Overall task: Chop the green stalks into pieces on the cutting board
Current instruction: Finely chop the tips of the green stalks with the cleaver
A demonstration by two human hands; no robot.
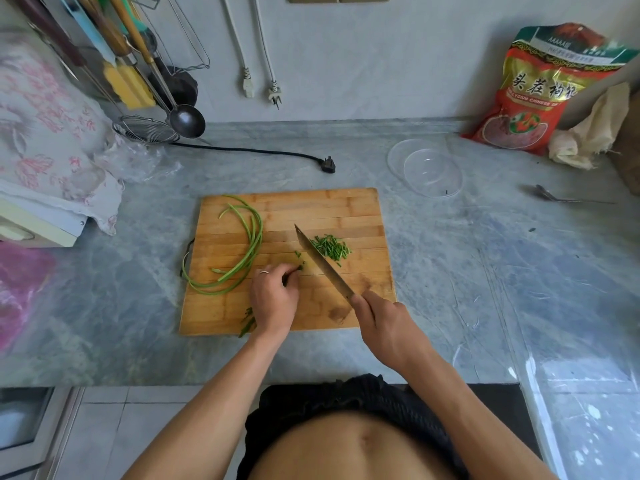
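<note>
A wooden cutting board [346, 209] lies on the marble counter. Long green stalks [254, 237] curve across its left side. A pile of chopped green pieces [330, 246] sits right of the knife [320, 263]. My right hand [386, 327] grips the knife's handle, and the blade points up and left over the board. My left hand [275, 294] has its fingers curled around a short bunch of stalks, whose cut ends stick out just left of the blade. More green bits [248, 323] show below that hand at the board's front edge.
Two clear plastic bowls [426, 171] stand behind the board on the right, with a spoon [554, 197] further right. A red food bag [533, 95] leans on the wall. A black plug and cord [277, 154] lie behind the board. Utensils hang at the back left.
</note>
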